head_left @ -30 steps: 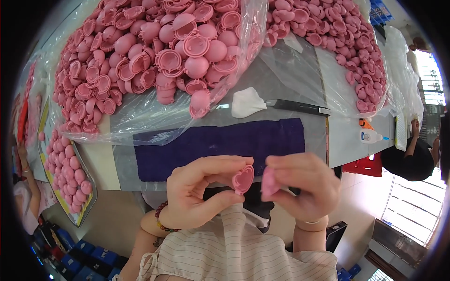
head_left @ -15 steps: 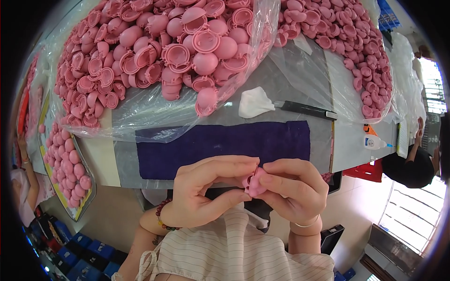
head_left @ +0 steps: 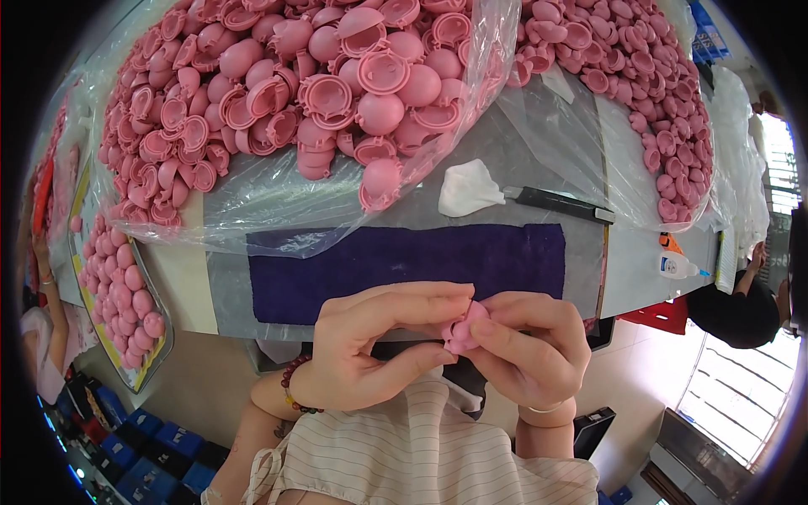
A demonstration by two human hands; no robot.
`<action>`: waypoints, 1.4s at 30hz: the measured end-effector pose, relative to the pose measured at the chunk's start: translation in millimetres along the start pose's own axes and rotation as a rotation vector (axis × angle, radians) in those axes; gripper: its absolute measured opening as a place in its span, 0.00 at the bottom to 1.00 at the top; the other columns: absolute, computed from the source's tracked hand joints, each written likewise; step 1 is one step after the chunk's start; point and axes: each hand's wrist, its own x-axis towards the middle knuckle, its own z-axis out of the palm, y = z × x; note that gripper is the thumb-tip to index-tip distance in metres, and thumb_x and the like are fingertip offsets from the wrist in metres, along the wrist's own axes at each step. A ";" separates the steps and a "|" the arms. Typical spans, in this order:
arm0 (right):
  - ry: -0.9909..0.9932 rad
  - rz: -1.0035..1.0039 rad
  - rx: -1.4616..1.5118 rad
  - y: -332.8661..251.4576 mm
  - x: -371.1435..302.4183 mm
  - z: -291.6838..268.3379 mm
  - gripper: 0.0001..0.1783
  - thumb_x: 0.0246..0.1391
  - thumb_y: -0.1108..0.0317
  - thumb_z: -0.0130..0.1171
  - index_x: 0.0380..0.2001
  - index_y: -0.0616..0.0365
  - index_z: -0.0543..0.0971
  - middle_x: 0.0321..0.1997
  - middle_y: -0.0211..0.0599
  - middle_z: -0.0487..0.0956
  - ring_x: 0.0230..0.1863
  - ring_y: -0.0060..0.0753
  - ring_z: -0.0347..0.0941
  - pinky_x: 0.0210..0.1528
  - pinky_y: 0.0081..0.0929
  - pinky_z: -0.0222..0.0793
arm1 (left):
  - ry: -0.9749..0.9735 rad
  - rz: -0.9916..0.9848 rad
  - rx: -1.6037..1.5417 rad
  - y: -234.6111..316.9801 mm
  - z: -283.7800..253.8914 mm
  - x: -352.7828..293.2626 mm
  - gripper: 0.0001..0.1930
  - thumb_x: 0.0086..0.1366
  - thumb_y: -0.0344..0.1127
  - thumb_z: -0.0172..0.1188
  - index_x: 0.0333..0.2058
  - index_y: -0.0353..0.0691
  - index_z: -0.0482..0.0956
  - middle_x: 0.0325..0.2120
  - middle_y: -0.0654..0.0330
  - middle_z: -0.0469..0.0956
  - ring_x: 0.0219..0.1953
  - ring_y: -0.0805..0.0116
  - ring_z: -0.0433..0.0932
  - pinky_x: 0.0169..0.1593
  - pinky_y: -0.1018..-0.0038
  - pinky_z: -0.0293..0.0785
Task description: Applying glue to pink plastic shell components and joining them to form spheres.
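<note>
Plainly, the left hand and the right hand were together, clamped by their fingertips on one small, rounded, pink plastic piece. It sat directly between them, neither hand nearer, its long axis hidden by fingers. Beyond lay one dark-purple rectangular cloth, then two heaps of hollow pink plastic shells, too many to count.

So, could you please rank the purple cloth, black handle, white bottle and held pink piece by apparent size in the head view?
1. Purple cloth
2. Black handle
3. Unsure: white bottle and pink piece look alike; the latter seems nearer, partly covered.
</note>
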 end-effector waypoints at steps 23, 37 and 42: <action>1.063 0.246 -0.812 90.8 -63.2 -119.4 0.18 0.42 0.71 0.56 0.38 0.66 0.70 0.35 0.42 0.73 0.31 0.32 0.69 0.33 0.24 0.67 | 0.076 0.115 -0.044 -1.0 -9.7 1.2 0.25 0.34 0.32 0.72 0.33 0.29 0.74 0.28 0.48 0.76 0.34 0.62 0.75 0.35 0.75 0.72; 0.967 0.381 -0.099 86.3 -34.3 -101.4 0.16 0.51 0.65 0.47 0.39 0.67 0.68 0.35 0.45 0.73 0.32 0.28 0.69 0.33 0.21 0.63 | 0.015 -0.340 -0.894 3.3 -14.3 -5.7 0.27 0.46 0.49 0.63 0.36 0.36 0.65 0.28 0.52 0.71 0.30 0.64 0.74 0.34 0.72 0.73; 0.770 0.372 0.295 45.1 -18.3 -48.7 0.20 0.51 0.64 0.44 0.42 0.70 0.64 0.35 0.52 0.72 0.29 0.30 0.69 0.32 0.20 0.63 | 0.019 -0.378 -0.882 6.1 -15.0 -5.8 0.28 0.45 0.49 0.64 0.38 0.35 0.65 0.27 0.51 0.72 0.30 0.64 0.74 0.34 0.72 0.73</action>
